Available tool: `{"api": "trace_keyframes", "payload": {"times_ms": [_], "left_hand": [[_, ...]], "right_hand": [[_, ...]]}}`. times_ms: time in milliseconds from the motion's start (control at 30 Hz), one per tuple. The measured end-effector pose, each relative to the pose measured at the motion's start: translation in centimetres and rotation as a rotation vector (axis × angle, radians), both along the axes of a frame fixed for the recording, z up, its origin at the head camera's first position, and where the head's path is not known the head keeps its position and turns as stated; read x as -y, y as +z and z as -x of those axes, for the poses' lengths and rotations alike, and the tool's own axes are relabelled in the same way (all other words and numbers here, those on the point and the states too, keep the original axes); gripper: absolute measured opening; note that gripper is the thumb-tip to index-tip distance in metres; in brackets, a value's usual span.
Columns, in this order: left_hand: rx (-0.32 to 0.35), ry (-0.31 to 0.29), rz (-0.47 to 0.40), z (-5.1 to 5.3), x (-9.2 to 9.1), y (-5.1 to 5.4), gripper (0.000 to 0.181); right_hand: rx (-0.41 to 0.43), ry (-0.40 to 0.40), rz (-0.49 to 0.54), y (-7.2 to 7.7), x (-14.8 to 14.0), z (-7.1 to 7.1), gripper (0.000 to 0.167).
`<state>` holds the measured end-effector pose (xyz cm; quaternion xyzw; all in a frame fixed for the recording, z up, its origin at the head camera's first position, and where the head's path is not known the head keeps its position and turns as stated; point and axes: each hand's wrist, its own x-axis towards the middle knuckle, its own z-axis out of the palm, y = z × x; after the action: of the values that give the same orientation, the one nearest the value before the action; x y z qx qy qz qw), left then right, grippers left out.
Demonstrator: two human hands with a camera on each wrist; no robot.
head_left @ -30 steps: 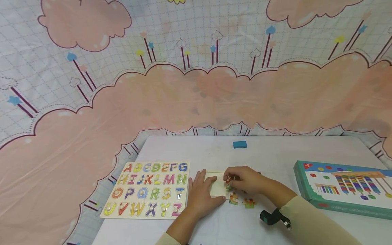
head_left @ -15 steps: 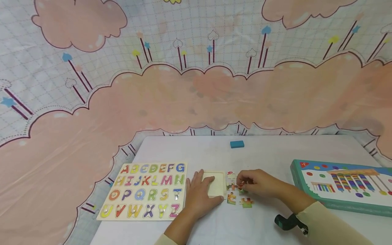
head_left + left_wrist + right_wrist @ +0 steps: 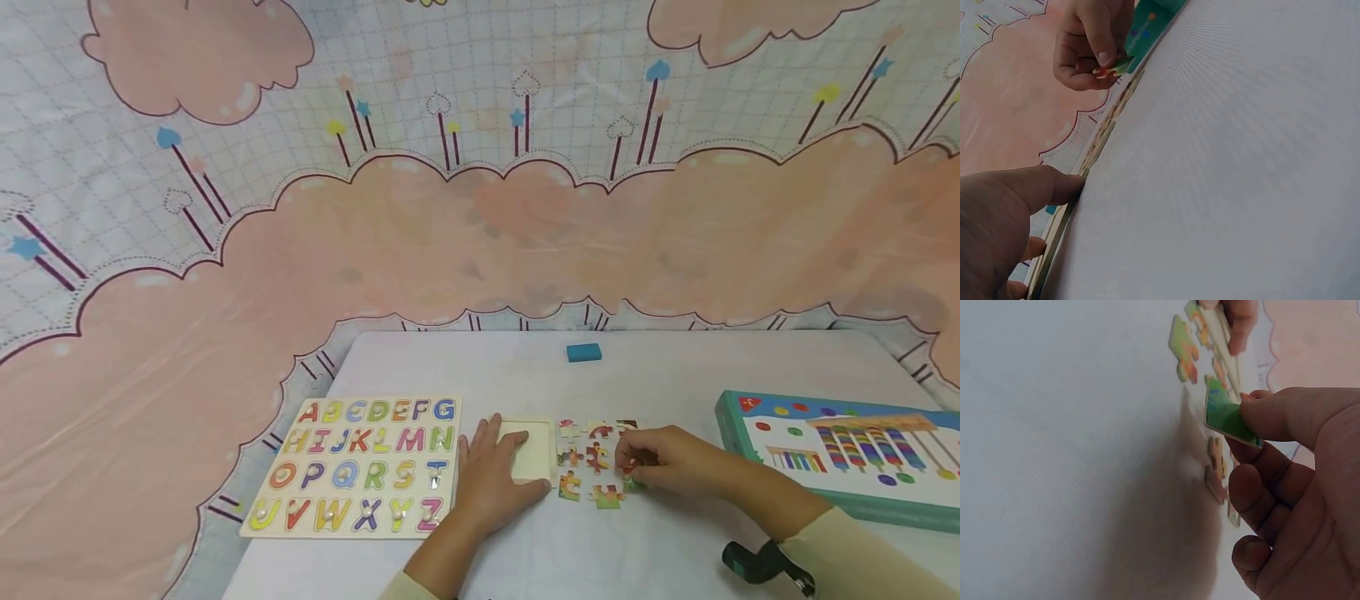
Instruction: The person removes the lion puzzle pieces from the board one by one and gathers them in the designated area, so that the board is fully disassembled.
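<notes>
My left hand [image 3: 491, 471] rests with spread fingers on a small pale wooden puzzle tray [image 3: 534, 446], its thumb at the tray's near right corner. In the left wrist view the thumb [image 3: 1054, 187] presses the tray's edge. Just right of the tray, several picture jigsaw pieces [image 3: 597, 457] lie in loose rows. Over the right end of these rows, my right hand [image 3: 667, 460] pinches a green corner jigsaw piece [image 3: 1227, 415] between thumb and fingers. The right wrist view shows that piece raised and tilted above the white table. Fingers partly hide it in the head view.
An alphabet board [image 3: 352, 467] with knobbed letters lies left of the tray. A small blue block [image 3: 583, 352] sits toward the back of the white table [image 3: 480, 367]. At the right lies a flat green-edged toy box [image 3: 847, 458]. A patterned cloth [image 3: 480, 242] hangs behind.
My right hand has moved right, from beside the tray, across the middle pieces, to the right end of the rows. Pieces it covered now show. My left hand stays on the tray.
</notes>
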<state>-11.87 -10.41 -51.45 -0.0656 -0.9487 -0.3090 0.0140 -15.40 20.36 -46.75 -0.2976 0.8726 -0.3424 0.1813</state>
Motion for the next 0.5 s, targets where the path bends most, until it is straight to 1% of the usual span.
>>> {"api": "trace_keyframes", "payload": {"times_ms": [100,200,300,400,467,500], "left_hand": [[-0.003,0.002,0.004,0.0,0.0,-0.1,0.076],[-0.009,-0.001,0.003,0.0,0.0,-0.2,0.077],[-0.010,-0.004,0.003,0.0,-0.1,-0.2,0.077],[-0.029,-0.009,-0.002,0.0,-0.1,-0.3,0.076],[-0.033,-0.008,0.002,0.0,-0.1,-0.3,0.076],[-0.040,-0.009,0.002,0.0,0.0,-0.3,0.076]], "right_hand": [[0.003,0.008,-0.019,0.0,-0.5,-0.3,0.014],[-0.002,0.025,-0.015,-0.2,-1.0,-0.6,0.013],[-0.005,0.033,-0.014,-0.5,-1.3,-0.9,0.014],[-0.014,0.027,-0.023,-0.9,-1.5,-1.1,0.015],[-0.049,0.029,-0.037,-1.2,-1.6,-1.2,0.015],[-0.084,0.034,-0.050,-1.3,-1.6,-1.2,0.015]]}}
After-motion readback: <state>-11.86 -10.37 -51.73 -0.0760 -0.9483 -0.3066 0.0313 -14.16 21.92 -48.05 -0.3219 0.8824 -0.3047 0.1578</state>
